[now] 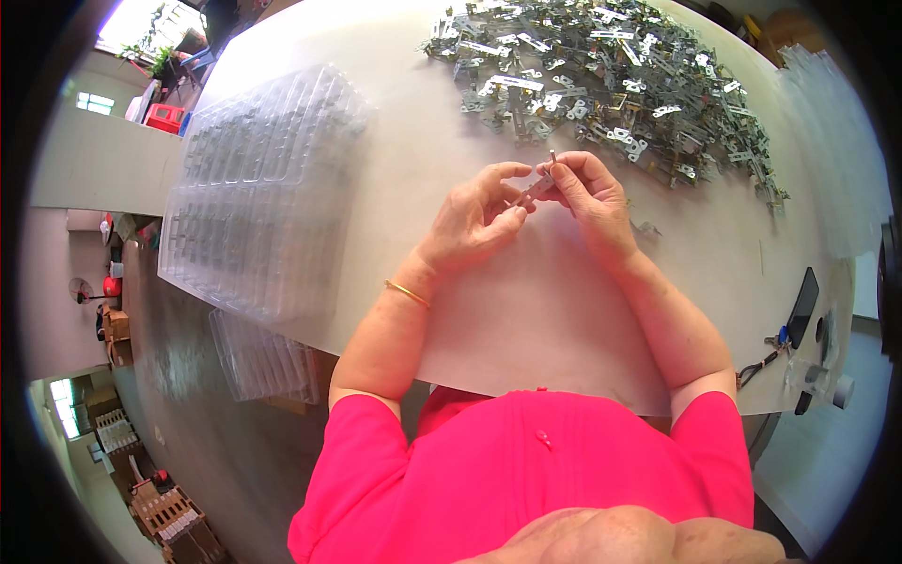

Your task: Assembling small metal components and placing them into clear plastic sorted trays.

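Over the middle of the table, my left hand (473, 221) and my right hand (596, 205) meet at a small flat metal bracket (535, 190). The left thumb and fingers pinch its lower left end, while the right thumb and fingertips grip the upper right end. A short pin-like bit sticks up beside the right thumb. Fingers cover much of the piece. Beyond my hands spreads a large heap of similar metal brackets (611, 85), with silvery plates and some brassy bits. One small loose piece (647, 228) lies by my right wrist.
Stacked clear plastic trays (263, 188) with parts in their slots cover the table's left. More clear trays (263, 355) stand lower, past the table edge. At right lie a phone (802, 306), keys (779, 337) and clear plastic sheeting (832, 141).
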Tool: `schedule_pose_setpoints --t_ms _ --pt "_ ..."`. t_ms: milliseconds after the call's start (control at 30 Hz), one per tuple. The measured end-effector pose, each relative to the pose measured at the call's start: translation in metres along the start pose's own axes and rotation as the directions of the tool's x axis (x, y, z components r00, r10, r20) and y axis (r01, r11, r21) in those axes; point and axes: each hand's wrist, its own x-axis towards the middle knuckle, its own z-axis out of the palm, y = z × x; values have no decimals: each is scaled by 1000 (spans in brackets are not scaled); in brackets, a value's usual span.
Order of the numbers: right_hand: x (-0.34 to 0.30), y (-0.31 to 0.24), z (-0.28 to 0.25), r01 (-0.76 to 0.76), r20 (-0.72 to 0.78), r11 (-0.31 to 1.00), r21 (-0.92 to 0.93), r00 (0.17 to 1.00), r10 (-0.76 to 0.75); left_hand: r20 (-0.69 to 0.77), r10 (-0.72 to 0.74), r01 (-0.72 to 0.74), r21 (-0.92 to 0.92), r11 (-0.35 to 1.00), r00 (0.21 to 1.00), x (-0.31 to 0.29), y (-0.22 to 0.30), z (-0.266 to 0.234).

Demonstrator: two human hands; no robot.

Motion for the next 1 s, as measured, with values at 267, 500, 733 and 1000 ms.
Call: schedule_pose_setpoints --t_ms 267,500,733,1000 --pt "0 2 3 152 -106 966 -211 979 -177 -4 -53 52 -151 987 999 2 1 3" --pt "-17 -11 12 75 12 850 -522 997 -81 -79 27 -42 -191 981 996 4 -10 1" --pt "-17 -14 17 161 40 771 -616 984 -174 -155 69 -67 17 998 986 5 -7 5" --pt "-13 -12 17 321 201 610 -724 945 -258 -74 463 -347 560 752 883 11 -17 5"
